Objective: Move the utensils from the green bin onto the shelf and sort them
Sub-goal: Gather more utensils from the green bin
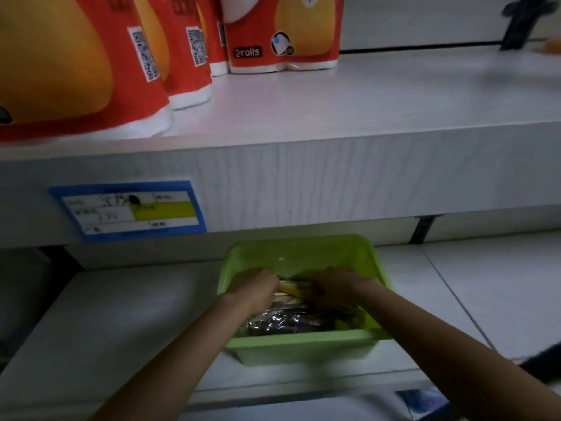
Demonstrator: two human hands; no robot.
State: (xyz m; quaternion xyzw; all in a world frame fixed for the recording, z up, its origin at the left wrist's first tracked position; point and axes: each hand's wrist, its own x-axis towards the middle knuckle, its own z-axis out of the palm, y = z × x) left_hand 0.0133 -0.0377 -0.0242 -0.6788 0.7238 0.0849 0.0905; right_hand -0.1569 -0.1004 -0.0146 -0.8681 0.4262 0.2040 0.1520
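Before you, the upper shelf (334, 110) carries red-and-yellow paper-roll packs (282, 34) standing upright along its left side and back, and a blue price tag (127, 209) is stuck to its front edge. Below it, the lower shelf (121, 314) bears the green bin (303, 347).

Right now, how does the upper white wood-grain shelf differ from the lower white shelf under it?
The upper white wood-grain shelf holds red-and-orange packs of paper rolls; the lower white shelf holds a green plastic bin of utensils. The upper shelf is brightly lit; the lower shelf looks dimmer. Both are pale, flat boards.
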